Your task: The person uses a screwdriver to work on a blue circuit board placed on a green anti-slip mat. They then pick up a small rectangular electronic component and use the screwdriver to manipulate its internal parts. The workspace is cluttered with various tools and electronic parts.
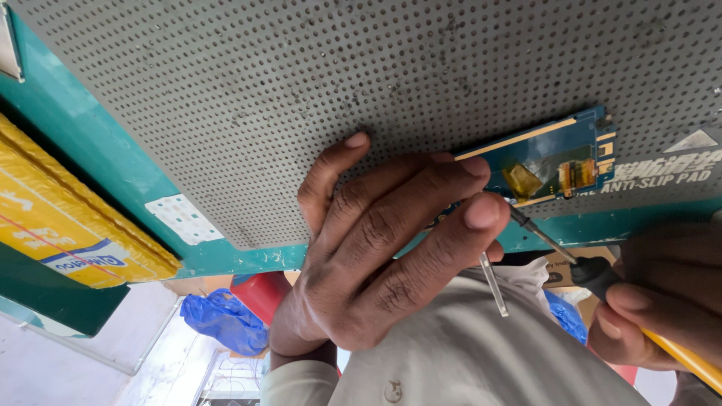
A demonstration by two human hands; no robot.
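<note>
Lying far left, yellow package (pixel 68 218)

A circuit board (pixel 543 162) lies on the perforated mat (pixel 301 98), close to the mat's near edge and toward its right corner. The left hand (pixel 376 256) rests over the board's left end, fingertips on the mat. The screwdriver (pixel 602 278), gripped in the right hand (pixel 662 308), reaches in from the right, its tip at the board's near edge, just beside the left fingers. A padded envelope (pixel 68 225) sits off the mat's left edge
</note>
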